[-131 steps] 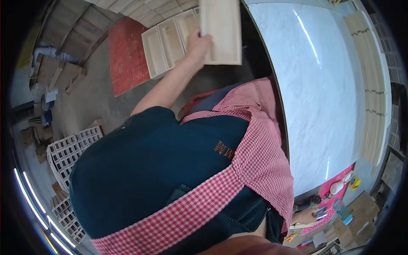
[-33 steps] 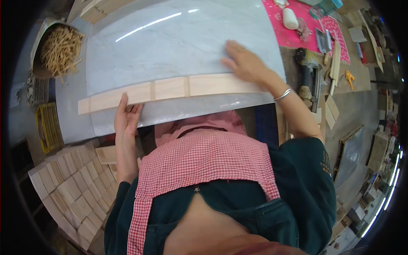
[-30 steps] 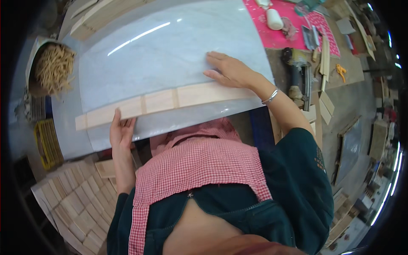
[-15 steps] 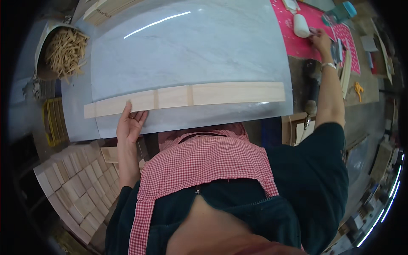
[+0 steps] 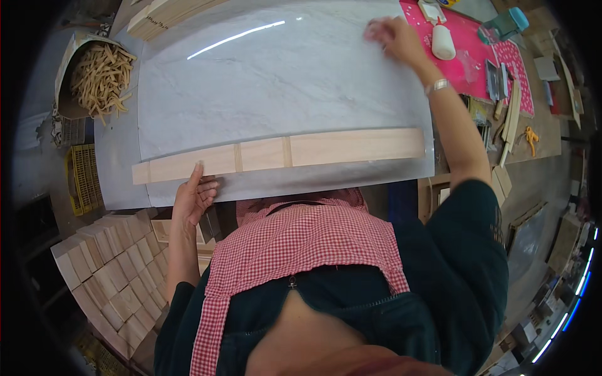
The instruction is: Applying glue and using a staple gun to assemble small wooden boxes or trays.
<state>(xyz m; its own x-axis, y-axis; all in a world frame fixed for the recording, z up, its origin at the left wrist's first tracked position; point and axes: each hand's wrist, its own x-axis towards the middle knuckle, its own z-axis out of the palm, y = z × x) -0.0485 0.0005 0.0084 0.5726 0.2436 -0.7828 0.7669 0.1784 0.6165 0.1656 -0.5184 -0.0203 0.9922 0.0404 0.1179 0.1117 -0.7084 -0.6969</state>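
Observation:
A long pale wooden board [image 5: 351, 147] lies crosswise near the front of the table, with narrow darker bands across it. My left hand [image 5: 197, 194] grips its near edge toward the left end, thumb on top and curled fingers against the edge. My right hand [image 5: 396, 42] is over the far right of the table, away from the board. Its fingers are smeared by motion, so whether they hold anything cannot be made out. Closest to it is a white squeeze bottle [image 5: 443, 44] with a red tip, standing on a pink mat [image 5: 467, 72].
A container of thin wood strips [image 5: 103, 78] sits at the far left. Stacked wooden blocks [image 5: 119, 282] are at the lower left, and more boards [image 5: 169, 19] at the back. On the right are a teal-lidded bottle [image 5: 501, 25] and an orange clamp-like tool [image 5: 532, 138].
My right hand has moved left from beside the squeeze bottle to over the table. My left hand stays at the board's near edge. The whole view has shifted slightly.

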